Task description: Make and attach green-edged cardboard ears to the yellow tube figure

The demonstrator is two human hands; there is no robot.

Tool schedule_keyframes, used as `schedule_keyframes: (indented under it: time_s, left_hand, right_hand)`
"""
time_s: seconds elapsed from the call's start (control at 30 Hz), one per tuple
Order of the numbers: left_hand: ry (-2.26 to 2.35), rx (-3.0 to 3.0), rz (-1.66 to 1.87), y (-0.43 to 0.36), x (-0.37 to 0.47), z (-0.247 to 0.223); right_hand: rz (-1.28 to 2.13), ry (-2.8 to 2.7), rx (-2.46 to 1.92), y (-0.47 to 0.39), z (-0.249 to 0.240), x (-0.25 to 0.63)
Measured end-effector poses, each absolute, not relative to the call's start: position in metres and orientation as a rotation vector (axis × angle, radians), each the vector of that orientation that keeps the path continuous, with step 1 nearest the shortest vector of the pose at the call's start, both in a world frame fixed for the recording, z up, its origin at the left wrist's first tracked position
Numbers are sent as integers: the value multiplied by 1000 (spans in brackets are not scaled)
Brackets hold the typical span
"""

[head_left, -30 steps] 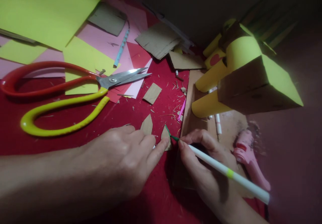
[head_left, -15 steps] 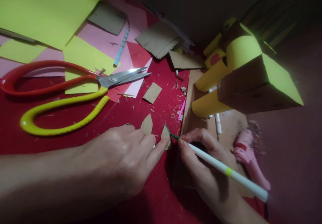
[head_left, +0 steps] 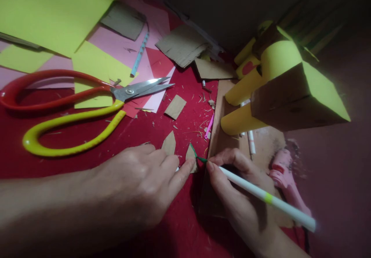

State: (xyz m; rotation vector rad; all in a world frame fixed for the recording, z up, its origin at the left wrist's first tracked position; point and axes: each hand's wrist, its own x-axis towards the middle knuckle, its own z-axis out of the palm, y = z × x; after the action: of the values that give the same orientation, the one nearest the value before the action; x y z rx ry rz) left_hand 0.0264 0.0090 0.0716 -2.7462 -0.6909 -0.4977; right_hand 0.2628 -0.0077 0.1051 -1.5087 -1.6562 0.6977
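Observation:
My right hand [head_left: 246, 196] pinches a white marker [head_left: 246, 182] with a yellow-green band. Its green tip rests on the right edge of a small pointed cardboard piece [head_left: 190, 158], where a green line runs along the upper right side. A fingertip of my left hand [head_left: 145, 180] presses that piece down on the red surface. The other left fingers are curled, and a bit of something white shows between them, mostly hidden. Just beyond these knuckles lies a second pointed cardboard piece [head_left: 169, 143].
Large scissors [head_left: 129, 92] with red and yellow handles lie partly open at the left. Yellow sheets [head_left: 58, 14], cardboard scraps [head_left: 183, 45] and a blue pencil [head_left: 140, 54] are behind. A yellow paper-and-cardboard figure [head_left: 281, 92] and a pink glue gun [head_left: 285, 177] are at the right.
The marker's rear end has swung slightly right and its tip has moved a little down the cardboard edge. The left hand has stayed in place.

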Motion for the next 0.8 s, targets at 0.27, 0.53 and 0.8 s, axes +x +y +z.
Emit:
schedule_keyframes:
  time_s: [0.27, 0.53, 0.8]
  left_hand:
    - [-715, -2724, -507, 9, 28, 76]
    - [-714, -2731, -545, 9, 26, 73]
    - [-701, -2754, -553, 11, 27, 77]
  right_hand:
    - [698, -1632, -1518, -11, 104, 264]
    - [604, -1541, -1524, -3, 111, 247]
    - [614, -1506, -1502, -7, 101, 245]
